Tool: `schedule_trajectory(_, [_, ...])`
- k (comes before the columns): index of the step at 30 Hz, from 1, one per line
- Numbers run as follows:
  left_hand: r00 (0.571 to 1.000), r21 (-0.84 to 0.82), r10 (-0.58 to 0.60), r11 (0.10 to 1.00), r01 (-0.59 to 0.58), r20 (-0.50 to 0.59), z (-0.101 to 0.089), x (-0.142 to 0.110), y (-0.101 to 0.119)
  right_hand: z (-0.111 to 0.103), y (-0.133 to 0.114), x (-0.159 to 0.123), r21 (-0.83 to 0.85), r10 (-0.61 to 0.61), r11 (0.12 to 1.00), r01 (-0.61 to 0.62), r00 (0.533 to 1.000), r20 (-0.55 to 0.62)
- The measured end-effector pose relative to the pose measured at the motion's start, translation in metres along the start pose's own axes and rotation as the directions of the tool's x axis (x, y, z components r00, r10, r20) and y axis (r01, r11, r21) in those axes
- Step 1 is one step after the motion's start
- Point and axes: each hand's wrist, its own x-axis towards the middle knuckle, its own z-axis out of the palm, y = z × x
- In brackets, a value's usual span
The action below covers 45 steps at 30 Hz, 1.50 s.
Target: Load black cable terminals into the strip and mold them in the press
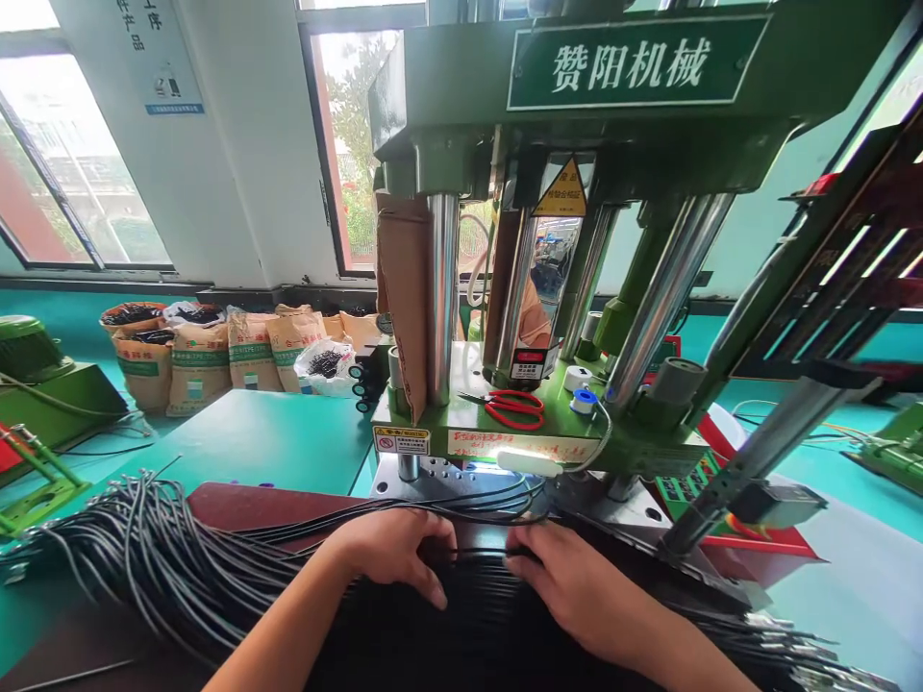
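Thin black cables (pixel 480 569) lie side by side between the two hands, in front of the press; they have a dull sheen, and nearer the person they merge into a dark mass where single strands cannot be made out. The left hand (pixel 393 550) curls over them, thumb spread from its fingers; the right hand (pixel 559 572) bends its fingers and thumb close together at them, though whether it grips one is hidden. A looser cable bundle (pixel 180 567) fans out at left; silvery cable ends (pixel 785 642) run off the lower right. On the green hydraulic press (pixel 461 91), the nameplate (pixel 638 62) reads "赞阳机械" and a yellow triangular sticker (pixel 564 192) "检验合格证". Red handwriting on a pale strip (pixel 472 444) is too blurred to read, beneath red-handled scissors (pixel 515 408). Behind, printed sacks (pixel 198 370) show "TPE", and a wall poster (pixel 162 58), cropped above, shows "工序" and "产品".
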Motion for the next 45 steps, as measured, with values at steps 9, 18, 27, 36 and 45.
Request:
schedule_trajectory(9, [1.0, 0.028, 0.027, 0.999, -0.027, -0.015, -0.001, -0.001, -0.003, 0.003, 0.0, 0.006, -0.084, 0.069, 0.995, -0.062, 0.994, 0.083])
schedule_trajectory(18, [1.0, 0.042, 0.007, 0.999, -0.006, -0.026, -0.003, -0.004, 0.005, 0.0, -0.005, 0.01, -0.054, 0.132, 0.99, -0.128, 0.988, 0.076])
schedule_trajectory(27, [0.999, 0.105, 0.011, 0.994, -0.005, -0.052, -0.004, -0.003, 0.007, -0.002, -0.009, 0.011, 0.03, 0.087, 0.996, -0.089, 0.993, 0.08])
schedule_trajectory(36, [0.999, 0.056, 0.028, 0.998, -0.026, -0.038, -0.003, -0.003, 0.005, 0.001, -0.009, 0.012, 0.078, 0.159, 0.984, -0.162, 0.986, 0.04])
schedule_trajectory(45, [0.998, 0.015, 0.052, 0.999, -0.051, -0.037, -0.001, -0.001, 0.002, 0.004, -0.01, 0.012, 0.051, 0.151, 0.987, -0.152, 0.988, 0.023])
